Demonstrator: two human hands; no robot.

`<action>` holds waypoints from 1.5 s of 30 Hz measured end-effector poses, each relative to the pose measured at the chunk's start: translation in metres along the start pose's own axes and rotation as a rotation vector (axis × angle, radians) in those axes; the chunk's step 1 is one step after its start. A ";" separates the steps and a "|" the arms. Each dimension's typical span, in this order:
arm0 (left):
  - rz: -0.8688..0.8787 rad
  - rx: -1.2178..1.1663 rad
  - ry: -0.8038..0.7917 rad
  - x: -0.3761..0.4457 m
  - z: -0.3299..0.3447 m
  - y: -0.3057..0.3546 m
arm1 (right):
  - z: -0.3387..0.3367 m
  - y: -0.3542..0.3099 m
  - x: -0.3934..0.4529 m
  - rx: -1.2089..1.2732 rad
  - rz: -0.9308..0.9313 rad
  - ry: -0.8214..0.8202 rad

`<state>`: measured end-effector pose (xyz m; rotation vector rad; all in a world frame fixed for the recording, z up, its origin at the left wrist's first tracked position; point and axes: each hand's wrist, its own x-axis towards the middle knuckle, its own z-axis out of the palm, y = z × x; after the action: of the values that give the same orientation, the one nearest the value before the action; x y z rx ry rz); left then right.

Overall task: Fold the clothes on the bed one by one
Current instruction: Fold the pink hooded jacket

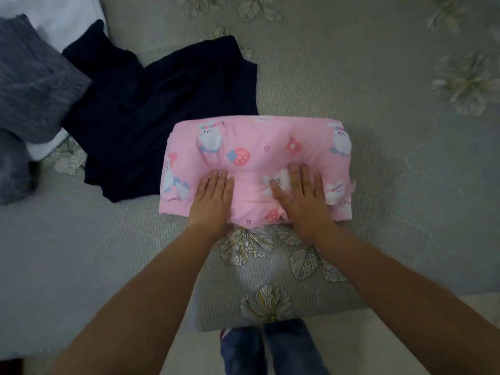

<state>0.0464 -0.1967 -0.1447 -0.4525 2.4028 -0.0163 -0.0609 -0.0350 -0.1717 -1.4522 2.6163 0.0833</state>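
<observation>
A pink garment [257, 147] printed with rabbits and strawberries lies folded into a thick rectangle on the bed [378, 185], close to its near edge. My left hand [212, 200] rests flat on the garment's near left part, fingers straight and close together. My right hand [300, 197] presses flat on the near right part, fingers slightly spread. Neither hand grips the cloth. A dark navy garment [151, 115] lies unfolded and rumpled just left and behind the pink one, its edge tucked under the pink fold.
A grey-blue knitted piece [29, 85] and a white cloth [54, 20] are heaped at the far left. The grey bedspread carries leaf and flower prints. My legs in jeans [270, 350] stand at the bed's near edge.
</observation>
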 end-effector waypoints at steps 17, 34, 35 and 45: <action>0.138 -0.064 0.312 0.005 0.013 -0.009 | -0.011 -0.002 0.016 0.026 -0.041 0.234; 0.508 -0.254 0.539 -0.021 -0.115 0.064 | -0.166 0.052 -0.085 -0.250 0.360 0.459; 0.535 -0.223 0.559 -0.027 -0.134 0.076 | -0.178 0.060 -0.098 -0.264 0.401 0.476; 1.036 -0.030 1.036 -0.137 -0.306 0.267 | -0.311 0.158 -0.280 -0.523 0.781 0.581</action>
<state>-0.1349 0.0664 0.1412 1.0908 3.3201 0.3113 -0.0805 0.2465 0.1752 -0.4530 3.7026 0.5309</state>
